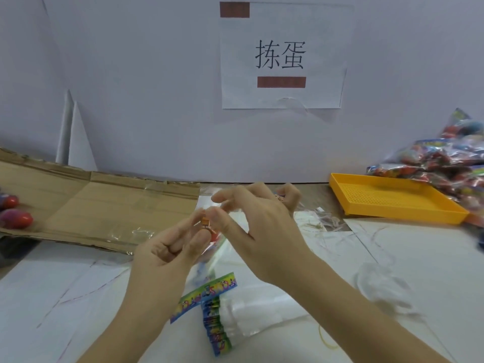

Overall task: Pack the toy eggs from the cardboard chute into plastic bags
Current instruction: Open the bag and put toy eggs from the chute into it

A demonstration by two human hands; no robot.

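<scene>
L hand (167, 247) & R hand (262, 226) fingers both pinch top of plastic bag (221, 248), rest hanging just below.

Pale wall (131, 74), seemingly paper-covered table (408, 260)

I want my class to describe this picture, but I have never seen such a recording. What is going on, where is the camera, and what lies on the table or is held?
There is no machine: a person works with bare hands, and the single picture comes from a camera worn on the head, looking down. The left hand pinches a small orange piece at the top of a clear plastic bag; the right hand reaches to the same spot, though its grip is unclear. On the left lies the cardboard chute with toy eggs. Nearer lies a stack of empty bags; to the right, a yellow tray and a pile of filled bags.
</scene>
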